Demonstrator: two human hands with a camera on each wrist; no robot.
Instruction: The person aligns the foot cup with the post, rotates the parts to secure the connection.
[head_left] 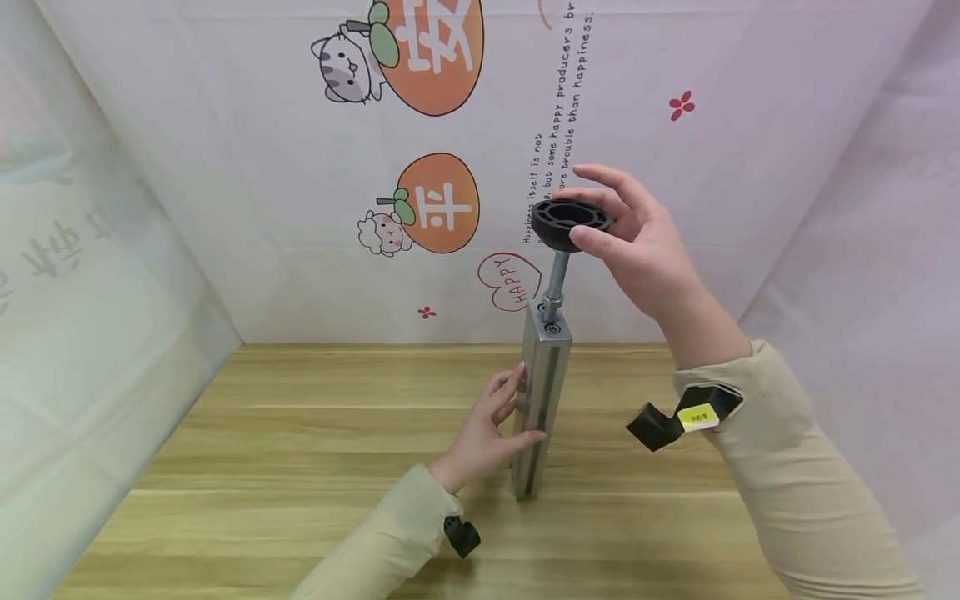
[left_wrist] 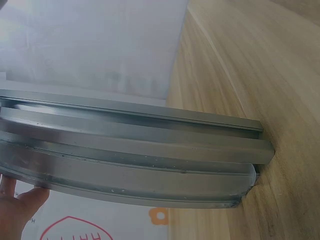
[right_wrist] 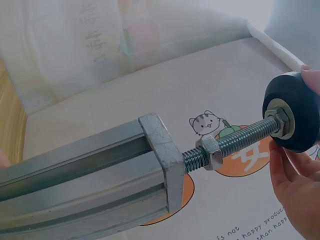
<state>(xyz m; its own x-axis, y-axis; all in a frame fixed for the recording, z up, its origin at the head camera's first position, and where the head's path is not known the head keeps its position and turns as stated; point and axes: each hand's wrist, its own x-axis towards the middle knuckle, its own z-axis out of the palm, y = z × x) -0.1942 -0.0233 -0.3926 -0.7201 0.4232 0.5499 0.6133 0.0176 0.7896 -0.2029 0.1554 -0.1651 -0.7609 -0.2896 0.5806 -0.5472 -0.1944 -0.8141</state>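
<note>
An aluminium extrusion (head_left: 543,383) stands upright on the wooden table, its grooved side and lower end close up in the left wrist view (left_wrist: 150,150). My left hand (head_left: 483,440) grips it around the middle, thumb on the near side and fingers at the far side. From the metal end plate (right_wrist: 162,155) on top rises a threaded rod (right_wrist: 250,136) carrying a hex nut (right_wrist: 212,151), which sits a short gap off the plate. The rod ends in a round black levelling foot (head_left: 557,237). My right hand (head_left: 637,242) holds that foot by its rim between thumb and fingers.
The wood-grain table (head_left: 300,433) meets a white printed cloth (head_left: 600,100) at the back. Pale cloth walls (head_left: 135,250) close in both sides. A black camera mount (head_left: 675,421) juts from the right cuff, another (head_left: 462,536) from the left.
</note>
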